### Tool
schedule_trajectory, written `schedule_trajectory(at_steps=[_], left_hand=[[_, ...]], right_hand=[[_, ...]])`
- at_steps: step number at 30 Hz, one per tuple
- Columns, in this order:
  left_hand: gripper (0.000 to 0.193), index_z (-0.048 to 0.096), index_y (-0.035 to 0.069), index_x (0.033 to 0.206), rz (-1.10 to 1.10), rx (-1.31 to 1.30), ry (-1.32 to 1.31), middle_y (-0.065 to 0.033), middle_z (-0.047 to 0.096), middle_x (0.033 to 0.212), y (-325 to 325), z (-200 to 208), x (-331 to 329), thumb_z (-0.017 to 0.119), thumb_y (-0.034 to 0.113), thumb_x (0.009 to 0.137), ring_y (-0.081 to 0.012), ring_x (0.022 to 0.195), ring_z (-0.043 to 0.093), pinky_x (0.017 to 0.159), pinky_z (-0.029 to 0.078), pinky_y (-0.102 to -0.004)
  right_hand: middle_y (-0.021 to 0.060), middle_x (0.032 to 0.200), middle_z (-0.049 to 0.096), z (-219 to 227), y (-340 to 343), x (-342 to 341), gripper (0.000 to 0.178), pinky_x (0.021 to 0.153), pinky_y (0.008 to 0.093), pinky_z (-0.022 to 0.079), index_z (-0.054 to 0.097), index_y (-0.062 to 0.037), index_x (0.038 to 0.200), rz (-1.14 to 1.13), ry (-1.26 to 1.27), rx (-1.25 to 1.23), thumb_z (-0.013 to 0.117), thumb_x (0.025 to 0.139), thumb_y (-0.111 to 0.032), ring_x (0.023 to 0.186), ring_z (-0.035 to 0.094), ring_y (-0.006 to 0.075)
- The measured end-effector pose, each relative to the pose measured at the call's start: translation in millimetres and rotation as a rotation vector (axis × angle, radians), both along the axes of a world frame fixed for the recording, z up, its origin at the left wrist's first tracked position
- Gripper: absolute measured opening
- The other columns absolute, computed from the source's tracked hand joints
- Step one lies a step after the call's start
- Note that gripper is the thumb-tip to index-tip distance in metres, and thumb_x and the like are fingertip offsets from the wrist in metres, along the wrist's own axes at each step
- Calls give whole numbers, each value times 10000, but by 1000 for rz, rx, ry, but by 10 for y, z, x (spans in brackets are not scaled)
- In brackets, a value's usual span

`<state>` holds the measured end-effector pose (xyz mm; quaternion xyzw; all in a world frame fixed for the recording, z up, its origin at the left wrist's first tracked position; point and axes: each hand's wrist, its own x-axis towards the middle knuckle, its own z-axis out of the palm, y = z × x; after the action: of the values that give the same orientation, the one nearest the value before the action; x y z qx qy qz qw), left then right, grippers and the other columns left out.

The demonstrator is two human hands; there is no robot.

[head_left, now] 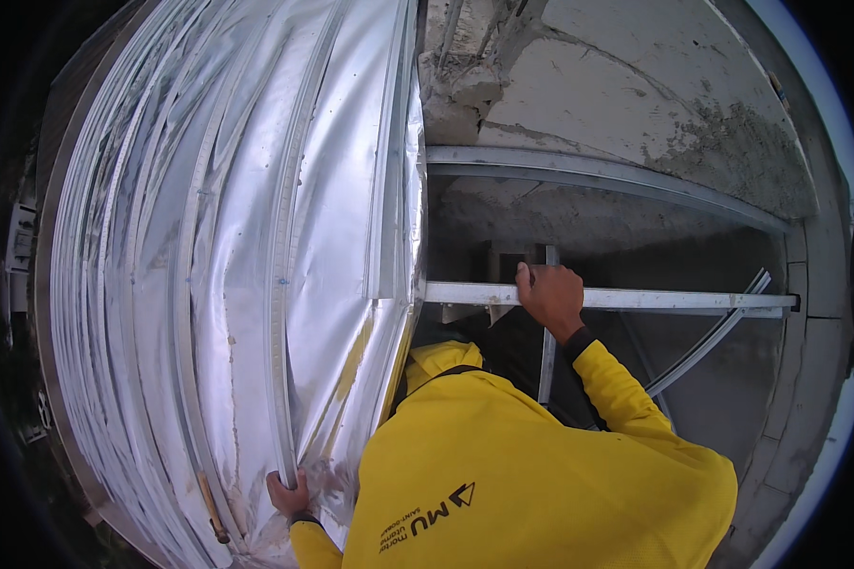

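- Right hand (552, 296) on the horizontal steel rail (664, 299), right by the crossing with the steel upright (547, 365); fingers curled over the rail, thumb on the roof side; fingertips on the underside hidden
- Left hand (288, 494) low on the roof side, at the near end of a metal batten (280, 360); thumb and fingers straddle it in a pinch; how hard, cannot tell
- Rail runs from the foil's edge to the block wall (795, 379), over the dark gap; batten lies lengthwise on the silver foil sheeting (242, 180), among other ribs
- Around: wooden-handled tool (209, 500) on the foil, just left of the left hand, head type unclear; bent steel channel (712, 337) leaning by the rail's far end; second steel rail (598, 171) beyond, under the plastered wall (655, 85)
- Step in hand, my read: bracing between rail and batten at the roof edge; next move calls for a firm right-hand hold before the left lets go; wrinkled foil probably poor support
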<state>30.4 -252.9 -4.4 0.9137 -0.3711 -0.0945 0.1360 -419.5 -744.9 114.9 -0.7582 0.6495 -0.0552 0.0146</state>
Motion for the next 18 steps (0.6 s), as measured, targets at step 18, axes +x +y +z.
schedule_trajectory(at_steps=[18], left_hand=[[722, 550, -54, 1192, 67, 113, 72, -258, 621, 1079, 111, -108, 102, 745, 498, 770, -453, 1015, 594, 879, 480, -493]], right_hand=[[133, 529, 603, 11, 37, -41, 461, 505, 401, 478, 702, -72, 641, -29, -36, 37, 528, 928, -388, 472, 599, 303]])
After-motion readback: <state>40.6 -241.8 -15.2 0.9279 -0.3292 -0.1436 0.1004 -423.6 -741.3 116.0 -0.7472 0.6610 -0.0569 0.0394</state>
